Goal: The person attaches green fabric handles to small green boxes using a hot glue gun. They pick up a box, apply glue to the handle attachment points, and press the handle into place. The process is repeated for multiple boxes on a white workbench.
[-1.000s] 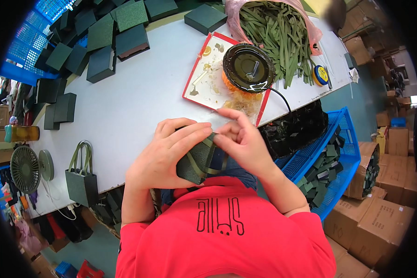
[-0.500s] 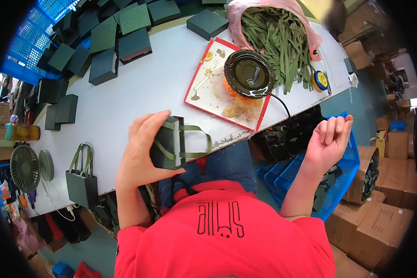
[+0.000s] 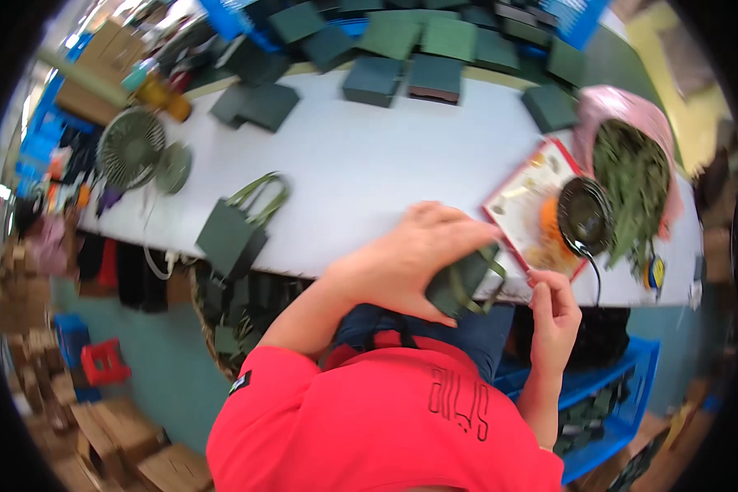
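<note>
At the table's front edge my left hand (image 3: 422, 258) is closed around a small dark green paper bag (image 3: 461, 283), fingers over its top and thumb below. Its green ribbon handles (image 3: 492, 283) stick out to the right. Just right of those handles is my right hand (image 3: 556, 316), raised with its fingers curled in and fingertips together. Whether a small thing is pinched there cannot be made out, as the picture is blurred. Another dark green bag (image 3: 231, 238) with upright ribbon handles stands at the left on the white table (image 3: 369, 164).
Right of the bag lies a red-edged board (image 3: 521, 197) with a corded black-rimmed pot (image 3: 586, 215). Beyond it a pink plastic bag (image 3: 627, 102) holds green ribbons (image 3: 631, 180). Dark green boxes (image 3: 435, 78) crowd the back. A fan (image 3: 131, 148) stands left; a blue crate (image 3: 631, 410) sits low right.
The view has swung left, so table things appear further right. My right hand has come closer to the bag's handles. My left hand still holds the bag.
</note>
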Tool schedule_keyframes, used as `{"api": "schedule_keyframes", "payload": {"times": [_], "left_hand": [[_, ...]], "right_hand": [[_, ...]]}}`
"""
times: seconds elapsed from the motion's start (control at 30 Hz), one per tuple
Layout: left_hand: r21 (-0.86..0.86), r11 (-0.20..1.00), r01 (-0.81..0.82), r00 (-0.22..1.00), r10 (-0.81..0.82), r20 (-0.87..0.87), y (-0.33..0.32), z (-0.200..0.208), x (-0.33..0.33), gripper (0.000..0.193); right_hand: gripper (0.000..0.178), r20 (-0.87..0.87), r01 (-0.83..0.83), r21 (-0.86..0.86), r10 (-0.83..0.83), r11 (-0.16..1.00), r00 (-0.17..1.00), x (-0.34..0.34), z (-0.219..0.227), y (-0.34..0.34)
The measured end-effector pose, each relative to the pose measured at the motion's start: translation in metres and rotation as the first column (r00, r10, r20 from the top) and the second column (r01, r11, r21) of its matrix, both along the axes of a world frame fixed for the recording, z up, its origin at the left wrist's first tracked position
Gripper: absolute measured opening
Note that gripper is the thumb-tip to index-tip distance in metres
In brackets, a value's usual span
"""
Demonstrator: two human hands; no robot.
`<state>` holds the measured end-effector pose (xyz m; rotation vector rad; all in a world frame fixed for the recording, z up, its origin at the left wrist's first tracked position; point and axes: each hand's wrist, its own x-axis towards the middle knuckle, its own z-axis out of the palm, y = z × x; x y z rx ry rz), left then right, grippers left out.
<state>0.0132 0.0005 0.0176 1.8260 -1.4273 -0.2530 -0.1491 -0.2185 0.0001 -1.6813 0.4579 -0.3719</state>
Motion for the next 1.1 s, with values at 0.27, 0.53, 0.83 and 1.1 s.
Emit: {"api": "schedule_keyframes", "payload": {"times": [0.27, 0.53, 0.83, 1.1], "left_hand": [[0.02, 0.993, 0.116, 0.993, -0.117, 0.005, -0.003, 0.004, -0.017, 0.102], [0.002, 0.981, 0.194, 0.981, -0.194, -0.013, -0.013, 0.006, -0.022, 0.106], [0.025, 0.997, 0.073, 0.997, -0.074, 0.033, -0.002, 0.006, -0.015, 0.104], [0.06, 0.938, -0.342, 0.928, 0.327, 0.179, 0.036, -0.004, 0.007, 0.096]], "right_hand": [[0.011, -0.173, -0.26, 0.043, 0.263, 0.965, 0.949, 0.011, -0.002, 0.008], [0.009, -0.119, -0.208, 0.144, 0.225, 0.968, 0.967, 0.005, -0.02, 0.003], [0.021, -0.006, -0.111, 0.228, 0.116, 0.967, 0.993, 0.005, -0.01, 0.014], [0.029, 0.341, 0.062, 0.345, -0.187, 0.936, 0.921, -0.018, -0.019, -0.005]]}}
